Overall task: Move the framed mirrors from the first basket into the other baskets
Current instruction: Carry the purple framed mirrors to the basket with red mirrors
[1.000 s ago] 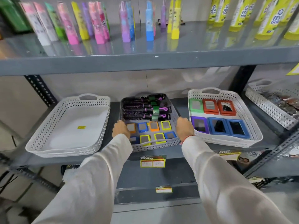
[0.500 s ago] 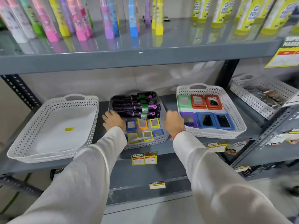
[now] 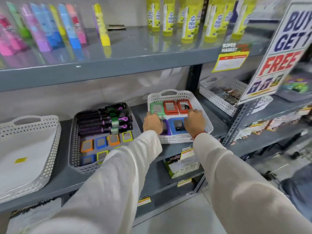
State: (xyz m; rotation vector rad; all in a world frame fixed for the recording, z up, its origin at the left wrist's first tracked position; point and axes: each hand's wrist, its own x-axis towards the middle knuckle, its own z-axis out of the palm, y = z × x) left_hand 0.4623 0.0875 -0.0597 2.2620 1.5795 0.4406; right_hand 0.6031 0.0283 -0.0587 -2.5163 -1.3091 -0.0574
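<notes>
Six large framed mirrors are still lying in the right-hand white basket, so emptying is barely beginning; the big basket at far left is sitting bare. Both hands are reaching in, having left the middle basket (small mirrors and hairbrushes). Left hand and right hand are curling over the frames; I cannot tell whether either is gripping.

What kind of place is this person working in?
Most likely a supermarket aisle: a "Super Market" price tag hangs on the grey metal shelf, a buy-one-get-one-free sign stands at right, and white baskets hold small framed mirrors.
</notes>
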